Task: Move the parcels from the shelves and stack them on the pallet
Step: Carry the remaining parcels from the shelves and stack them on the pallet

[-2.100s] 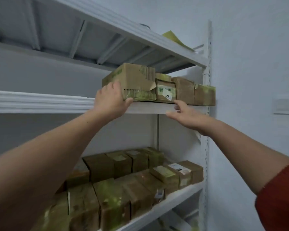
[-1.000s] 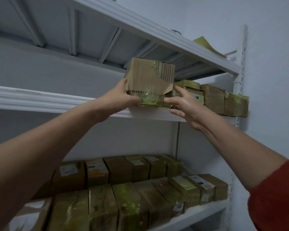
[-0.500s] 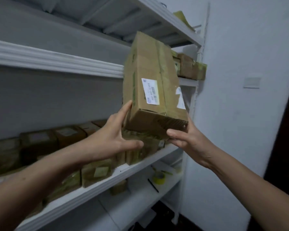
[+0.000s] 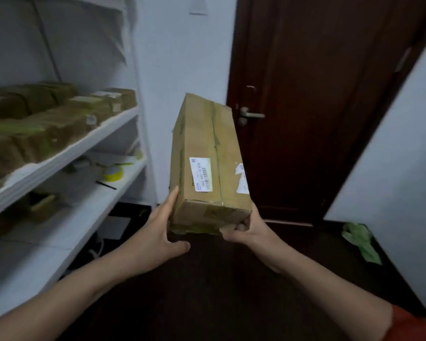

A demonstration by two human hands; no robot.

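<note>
A long brown cardboard parcel with a white label and yellowish tape is held in mid-air in front of me, its far end tilted up toward the door. My left hand presses its near left side and bottom corner. My right hand grips under its near right corner. Several more brown parcels lie packed on the white shelf at the left. No pallet is in view.
A dark wooden door with a metal handle stands straight ahead. The lower shelf holds a yellow tape roll and a pen. A white panel leans at the right, green crumpled material by it. Floor is dark.
Both hands lifted the parcel off the upper shelf, tipped it lengthwise and carried it down and to the right, away from the shelves. The view has swung from the shelves toward the door.
</note>
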